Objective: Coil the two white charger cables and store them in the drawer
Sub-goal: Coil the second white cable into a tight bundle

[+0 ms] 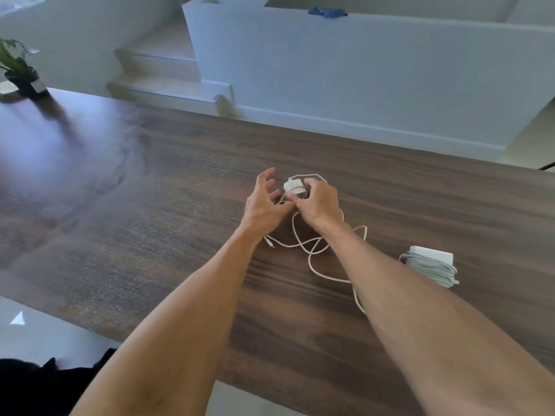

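My right hand (318, 202) grips a small white charger plug (295, 186) over the middle of the dark wooden table (150, 181). Its white cable (312, 250) lies loose in tangled loops on the table under my right forearm, with its connector end at the left near my left wrist. My left hand (264, 202) is just left of the plug with fingers spread; I cannot tell whether its thumb touches the cable. A second white charger (432, 264) lies to the right, its cable wound around the brick. No drawer is in view.
A potted plant (18, 70) stands at the table's far left corner. Behind the table are steps (162, 76) and a low white wall (360, 70) with a blue cloth (327, 12) on top. The table's near edge runs diagonally at lower left.
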